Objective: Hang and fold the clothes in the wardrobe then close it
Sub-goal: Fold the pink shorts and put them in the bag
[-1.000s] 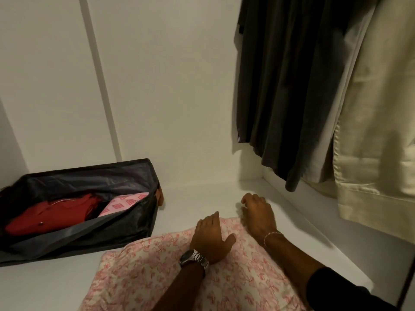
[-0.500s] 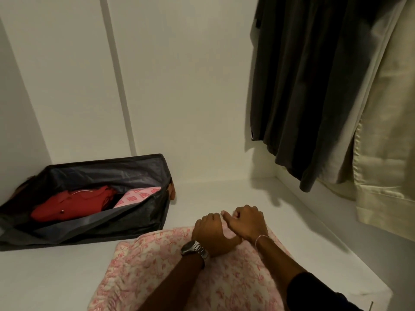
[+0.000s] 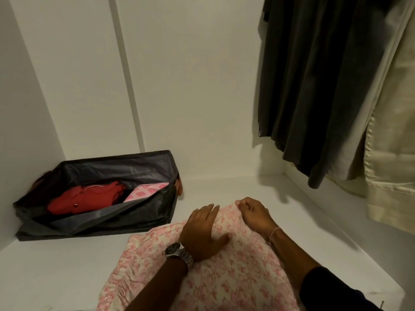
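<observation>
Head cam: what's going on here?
A person is folding a pink floral garment on the white wardrobe shelf. The left hand lies flat on the fabric, fingers straight, while the right hand pinches its far edge. To the left, an open dark storage bag holds a red garment and a pink patterned item. A dark garment and a cream garment hang at right.
</observation>
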